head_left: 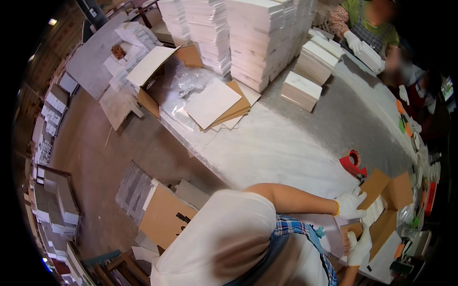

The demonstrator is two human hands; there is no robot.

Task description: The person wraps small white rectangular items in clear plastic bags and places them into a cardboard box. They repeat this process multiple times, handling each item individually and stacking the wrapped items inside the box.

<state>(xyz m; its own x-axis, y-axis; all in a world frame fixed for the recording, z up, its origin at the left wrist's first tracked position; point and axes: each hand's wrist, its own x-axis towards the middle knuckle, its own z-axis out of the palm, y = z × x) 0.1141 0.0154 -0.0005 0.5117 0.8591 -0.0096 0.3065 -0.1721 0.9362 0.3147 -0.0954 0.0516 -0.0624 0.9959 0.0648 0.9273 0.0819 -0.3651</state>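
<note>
An open cardboard box (384, 224) stands at the lower right of the worktable, its flaps folded out. White tile-like pieces (374, 210) show inside it. My left hand (350, 205), in a white knit glove, reaches over to the box's left side, fingers apart at the edge of the opening. Nearer to me, my gloved right hand (360, 248) is at the box's near side, thumb spread from the fingers. I see no separate item held in either hand. A red tape dispenser (353, 163) lies on the table just beyond the box.
Tall stacks of white tiles (255, 43) rise at the table's far side, with shorter tile stacks (301, 90) to their right. A plastic-lined carton (149, 102) holds flat sheets (214, 104) at the left edge. A gloved co-worker (354, 42) handles tiles at the far right.
</note>
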